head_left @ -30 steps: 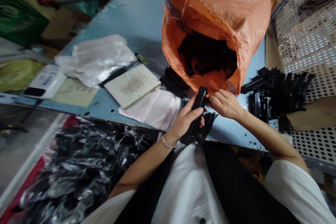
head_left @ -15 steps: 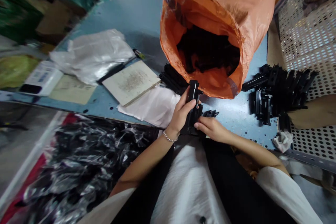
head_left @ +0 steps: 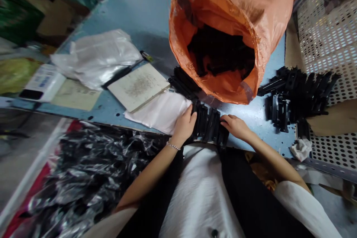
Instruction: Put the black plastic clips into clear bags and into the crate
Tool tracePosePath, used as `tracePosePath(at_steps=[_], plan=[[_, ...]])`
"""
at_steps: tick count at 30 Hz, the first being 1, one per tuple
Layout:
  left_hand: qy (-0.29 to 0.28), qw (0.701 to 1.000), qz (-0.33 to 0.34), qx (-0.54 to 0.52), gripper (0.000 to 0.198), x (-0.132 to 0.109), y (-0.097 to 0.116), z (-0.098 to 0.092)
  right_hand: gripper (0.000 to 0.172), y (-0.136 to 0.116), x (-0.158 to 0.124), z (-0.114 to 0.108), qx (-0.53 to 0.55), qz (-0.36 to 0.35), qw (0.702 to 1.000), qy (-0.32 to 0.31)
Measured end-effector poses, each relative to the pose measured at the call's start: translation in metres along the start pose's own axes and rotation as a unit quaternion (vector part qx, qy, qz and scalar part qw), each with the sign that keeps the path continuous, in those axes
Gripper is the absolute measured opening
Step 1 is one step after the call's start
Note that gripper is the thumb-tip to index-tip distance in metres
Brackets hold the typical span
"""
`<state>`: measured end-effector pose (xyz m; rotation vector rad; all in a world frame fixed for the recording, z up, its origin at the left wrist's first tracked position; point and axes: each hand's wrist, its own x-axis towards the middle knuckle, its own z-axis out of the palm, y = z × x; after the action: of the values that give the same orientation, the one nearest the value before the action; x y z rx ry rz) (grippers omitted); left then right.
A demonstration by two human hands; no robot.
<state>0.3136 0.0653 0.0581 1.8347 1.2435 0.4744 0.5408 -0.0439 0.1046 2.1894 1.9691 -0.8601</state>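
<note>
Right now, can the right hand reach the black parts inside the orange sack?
Probably yes: the right hand lies close to the sack, whose mouth gapes open; only its near rim is between.

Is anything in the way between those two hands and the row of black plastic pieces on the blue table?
Nothing visible is. The left hand and right hand rest against opposite ends of the row of black plastic pieces, with no object between them.

The room's light was soft and rather dim, and a broad shadow lay on the blue desk (head_left: pixel 134 7) beside the orange woven sack (head_left: pixel 264 7). Glare glinted off the black plastic wrap (head_left: pixel 83 171), and the edges curved with wide-lens distortion.
</note>
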Motion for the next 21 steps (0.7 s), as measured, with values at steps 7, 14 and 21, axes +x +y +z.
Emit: tracePosePath(at_steps=[7, 14, 21], plan=[[-0.003, 0.987, -0.033, -0.160, 0.043, 0.024, -0.018, 0.006, 0.021, 0.018, -0.003, -0.008, 0.016, -0.013, 1.000, 0.002], [-0.013, 0.996, 0.044, 0.080, 0.044, 0.011, -0.014, 0.017, 0.021, 0.025, -0.004, -0.011, 0.009, 0.010, 1.000, 0.000], [-0.046, 0.976, 0.133, 0.166, 0.037, 0.009, 0.017, 0.015, 0.029, 0.059, -0.012, -0.025, -0.003, 0.014, 1.000, 0.001]])
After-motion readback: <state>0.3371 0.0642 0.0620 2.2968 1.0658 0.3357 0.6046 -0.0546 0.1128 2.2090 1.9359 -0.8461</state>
